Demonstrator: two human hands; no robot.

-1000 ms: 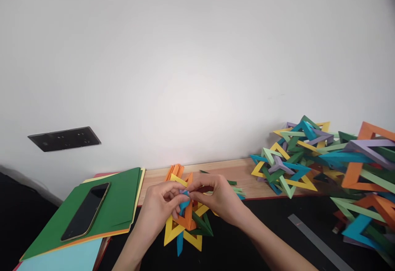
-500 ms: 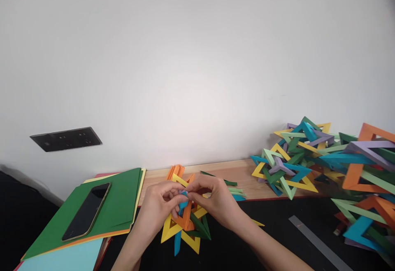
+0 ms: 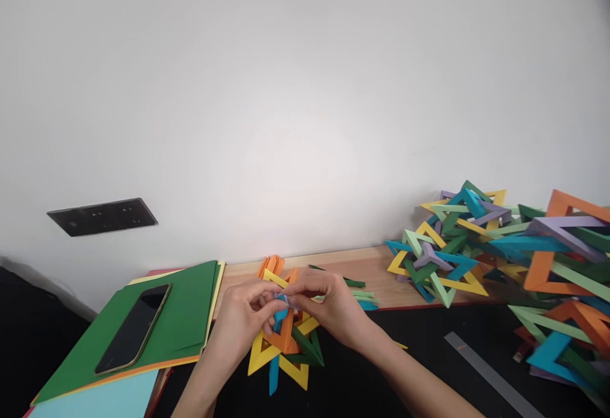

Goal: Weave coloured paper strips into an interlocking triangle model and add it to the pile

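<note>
Between my hands is a folded-paper star model [image 3: 296,377] with interlocked yellow, orange, green and blue strips. My left hand [image 3: 248,313] has its fingers closed at the model's upper part, pinching a blue folded paper strip [image 3: 279,321]. My right hand [image 3: 328,310] pinches the same spot from the other side, thumb and forefinger together near the tip of the blue strip. The fingertips of both hands nearly meet there and hide the joint. Just behind them lie folded orange paper strips [image 3: 272,264], and dark green strips [image 3: 355,283] and light green strips [image 3: 365,295] are to the right.
At left, a phone [image 3: 133,329] rests on a stack of green paper sheets [image 3: 197,297]. Several finished paper stars [image 3: 431,259] pile up at right on a wooden board [image 3: 376,265]. A grey ruler [image 3: 490,373] lies on the black surface. A socket panel [image 3: 102,216] is on the wall.
Both hands stay at the same joint with only slight finger movement. The view has shifted very slightly.
</note>
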